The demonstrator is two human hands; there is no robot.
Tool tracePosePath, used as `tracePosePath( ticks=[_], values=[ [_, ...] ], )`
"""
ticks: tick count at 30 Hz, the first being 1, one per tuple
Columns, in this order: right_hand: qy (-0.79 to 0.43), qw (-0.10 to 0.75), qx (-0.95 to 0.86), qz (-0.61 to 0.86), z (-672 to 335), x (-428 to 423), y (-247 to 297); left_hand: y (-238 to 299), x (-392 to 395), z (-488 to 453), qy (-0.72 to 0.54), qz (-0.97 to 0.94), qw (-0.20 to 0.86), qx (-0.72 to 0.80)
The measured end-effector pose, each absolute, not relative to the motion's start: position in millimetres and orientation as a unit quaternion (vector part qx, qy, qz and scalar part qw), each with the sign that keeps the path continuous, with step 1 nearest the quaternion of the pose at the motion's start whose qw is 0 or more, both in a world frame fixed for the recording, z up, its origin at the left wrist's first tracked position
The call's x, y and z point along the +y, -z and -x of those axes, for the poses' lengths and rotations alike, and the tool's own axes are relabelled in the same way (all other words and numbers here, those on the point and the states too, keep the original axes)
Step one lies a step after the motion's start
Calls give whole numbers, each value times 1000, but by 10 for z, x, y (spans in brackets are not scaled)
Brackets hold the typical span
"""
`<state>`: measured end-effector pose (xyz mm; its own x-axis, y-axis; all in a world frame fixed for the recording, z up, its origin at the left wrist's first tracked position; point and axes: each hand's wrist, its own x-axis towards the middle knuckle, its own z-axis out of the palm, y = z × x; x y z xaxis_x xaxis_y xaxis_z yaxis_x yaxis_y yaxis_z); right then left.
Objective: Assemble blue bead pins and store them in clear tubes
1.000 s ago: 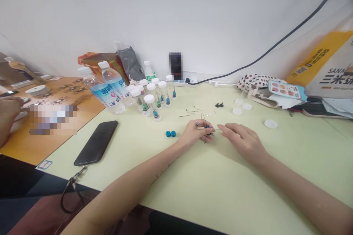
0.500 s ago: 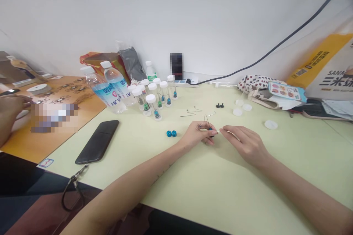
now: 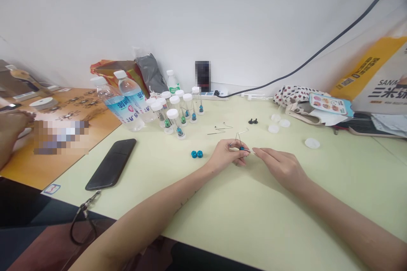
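My left hand (image 3: 222, 154) is closed around a small blue round part (image 3: 242, 148), and a thin bent wire (image 3: 239, 139) sticks up from it. With pinched fingertips, my right hand (image 3: 282, 165) holds the end of a thin light-coloured rod (image 3: 249, 151) that reaches to the blue part. Whether the rod sits inside the part is too small to tell. Two similar blue parts (image 3: 196, 154) lie left of my left hand. Beyond my hands are several bent metal wires (image 3: 220, 130) and two small black pieces (image 3: 253, 121).
Clear tubes with white caps (image 3: 172, 113) stand at back left, beside two water bottles (image 3: 133, 97). A black phone (image 3: 111, 164) lies near the left edge. Translucent caps (image 3: 312, 143) and a patterned pouch (image 3: 295, 97) are on the right. Another person's hand (image 3: 14, 125) is at far left.
My right fingertips have shifted slightly, and the blue part in my left hand shows a little more. The whole view has moved very slightly. Everything on the table stays in place.
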<state>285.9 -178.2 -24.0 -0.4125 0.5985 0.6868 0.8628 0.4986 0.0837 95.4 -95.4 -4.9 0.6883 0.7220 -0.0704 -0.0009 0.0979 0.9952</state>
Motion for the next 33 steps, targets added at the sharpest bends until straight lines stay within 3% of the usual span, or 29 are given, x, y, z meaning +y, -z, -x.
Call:
tracePosePath(
  ticks=[7, 20, 33],
  values=[
    [218, 320, -804, 451, -2825, -1735, 294, 28, -970, -947, -264, -631, 665, 299],
    [269, 243, -828, 427, -2836, -1770, 162, 74, -930, -946, -276, -607, 679, 308],
    [161, 286, -828, 454, -2846, -1766, 241, 56, -921, -945, -268, -624, 658, 324]
  ],
)
